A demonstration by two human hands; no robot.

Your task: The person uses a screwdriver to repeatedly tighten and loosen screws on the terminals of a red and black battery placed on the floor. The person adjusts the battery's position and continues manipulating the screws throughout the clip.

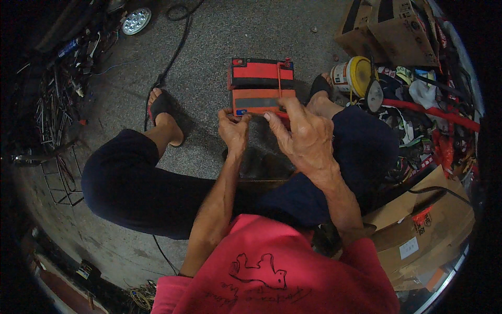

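Two batteries with red and black tops stand side by side on the floor between my feet. The farther battery (261, 73) has a terminal at each far corner, and a red cable (280, 78) runs from its right one towards the nearer battery (255, 103). My left hand (234, 131) is at the near left corner of the nearer battery, its thumb and fingertips beside the blue-marked terminal (241, 112). Over that battery's right side is my right hand (304, 131), thumb and forefinger bent towards each other. A thin strip or wire seems to run between the two hands; who grips it is unclear.
A black cable (178, 53) lies on the floor beyond my left foot. Metal rods and wires (55, 102) are heaped at the left. On the right are a bucket with a yellow lid (359, 76), cardboard boxes (404, 35) and piled bags with a red bar (431, 112).
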